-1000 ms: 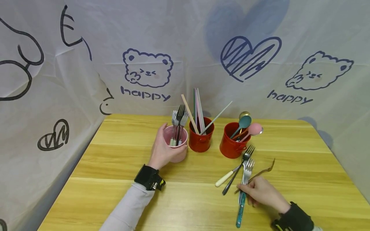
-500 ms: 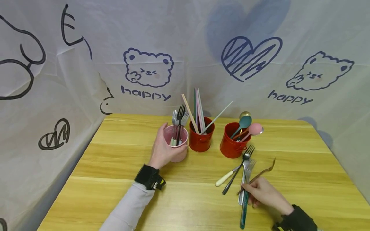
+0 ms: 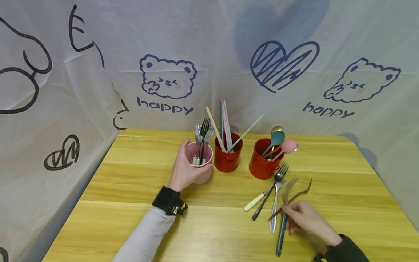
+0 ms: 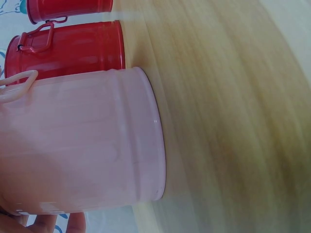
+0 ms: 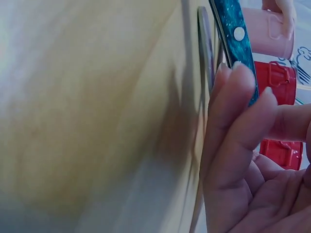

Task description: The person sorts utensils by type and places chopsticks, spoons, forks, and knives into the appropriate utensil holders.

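Note:
My left hand [image 3: 186, 171] grips the pink bucket [image 3: 203, 177] near its rim, thumb in front. Several forks [image 3: 204, 127] stand in it, tines up. In the left wrist view the bucket's wall [image 4: 87, 141] fills much of the frame, fingertips [image 4: 77, 223] at its lower edge. My right hand [image 3: 307, 219] pinches a fork with a teal handle [image 3: 282, 235], its tines pointing away from me. Under and beside it lie a brown fork [image 3: 298, 194], a silver utensil [image 3: 274, 215], a dark fork [image 3: 266, 203] and a cream-handled utensil [image 3: 254, 202].
A red bucket [image 3: 226, 162] with several chopsticks [image 3: 226, 120] stands right of the pink one. Farther right, another red bucket [image 3: 260, 167] holds several spoons [image 3: 277, 138]. A white cloth [image 3: 222, 54] with drawings hangs behind the wooden table [image 3: 137, 174].
My right hand has drawn the teal-handled fork to the right, off the silver utensil and across the brown fork. The left hand and pink bucket have stayed put.

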Available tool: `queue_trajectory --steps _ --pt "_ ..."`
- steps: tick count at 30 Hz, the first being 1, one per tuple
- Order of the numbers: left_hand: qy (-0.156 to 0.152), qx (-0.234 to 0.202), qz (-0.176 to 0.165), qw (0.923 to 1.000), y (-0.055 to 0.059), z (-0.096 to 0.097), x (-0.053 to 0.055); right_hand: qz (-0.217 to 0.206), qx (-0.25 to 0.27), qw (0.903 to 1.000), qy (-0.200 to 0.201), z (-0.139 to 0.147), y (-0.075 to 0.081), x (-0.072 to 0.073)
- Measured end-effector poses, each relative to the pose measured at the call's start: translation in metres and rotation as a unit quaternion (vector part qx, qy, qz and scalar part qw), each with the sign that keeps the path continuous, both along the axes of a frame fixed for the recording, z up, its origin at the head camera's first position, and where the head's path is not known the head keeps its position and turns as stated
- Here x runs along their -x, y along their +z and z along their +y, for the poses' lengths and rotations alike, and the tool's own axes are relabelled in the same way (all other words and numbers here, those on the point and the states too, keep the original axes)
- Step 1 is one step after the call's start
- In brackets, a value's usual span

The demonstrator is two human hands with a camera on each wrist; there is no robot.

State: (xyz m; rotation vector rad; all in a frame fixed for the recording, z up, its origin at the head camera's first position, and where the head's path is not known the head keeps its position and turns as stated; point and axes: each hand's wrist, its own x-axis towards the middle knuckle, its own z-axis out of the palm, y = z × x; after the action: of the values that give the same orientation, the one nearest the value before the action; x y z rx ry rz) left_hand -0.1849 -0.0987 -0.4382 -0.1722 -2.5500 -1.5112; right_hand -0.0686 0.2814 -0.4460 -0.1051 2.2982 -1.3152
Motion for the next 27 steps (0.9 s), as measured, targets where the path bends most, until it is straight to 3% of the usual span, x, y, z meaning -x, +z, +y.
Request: queue_trajectory --steps 13,21,27 --pt "0.002 0.003 -0.001 1.0000 0.001 0.001 0.000 0.054 0.003 0.9985 -0.006 0.005 0.012 0.001" --pt "0.003 0.005 0.001 1.0000 0.001 0.001 0.000 0.061 -0.018 0.9975 -0.031 0.001 0.026 0.005" --pt "0.001 0.003 -0.003 1.0000 0.001 0.001 -0.001 0.111 -0.013 0.9933 -0.027 -0.005 0.031 0.009"
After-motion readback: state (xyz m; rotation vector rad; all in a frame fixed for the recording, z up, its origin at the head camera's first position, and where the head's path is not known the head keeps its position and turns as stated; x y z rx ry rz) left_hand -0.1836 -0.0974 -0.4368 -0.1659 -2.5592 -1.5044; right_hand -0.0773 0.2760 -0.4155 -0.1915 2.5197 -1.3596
